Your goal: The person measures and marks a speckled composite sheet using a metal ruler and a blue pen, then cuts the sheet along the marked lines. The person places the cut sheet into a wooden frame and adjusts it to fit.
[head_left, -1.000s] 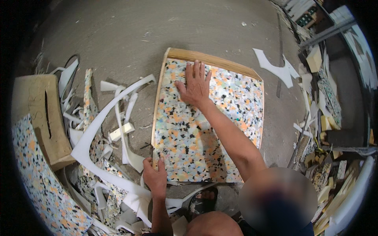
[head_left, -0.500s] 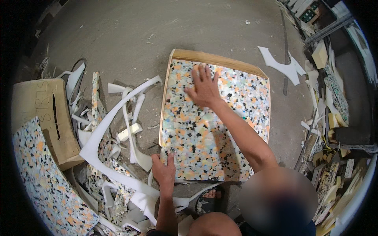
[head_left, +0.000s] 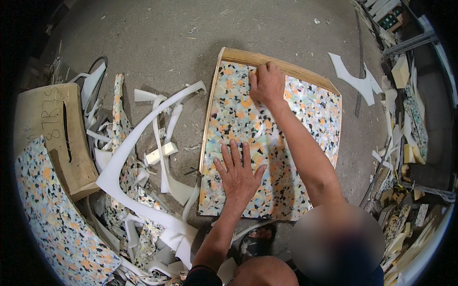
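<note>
A speckled foam sheet (head_left: 243, 119) in white, orange and black lies on a shallow wooden form (head_left: 315, 81), whose bare wood shows along the far side. My left hand (head_left: 237, 176) rests flat on the near left part of the sheet, fingers spread. Up at the sheet's far edge, my right hand (head_left: 269, 86) is closed, with its fingers bent down over that edge beside the wood. The fingertips are partly hidden, so how firmly they grip is unclear.
Curved white foam offcuts (head_left: 138, 138) and speckled scraps pile up on the left. Behind them stand a slotted wooden form (head_left: 52, 124) and another speckled sheet (head_left: 57, 214). A white offcut (head_left: 353, 78) lies on the floor at right, near more scraps (head_left: 410, 119).
My left hand has left the sheet's near left edge and now lies flat on top. The right hand has shifted toward the far edge, its spread fingers now curled. The view has moved slightly.
</note>
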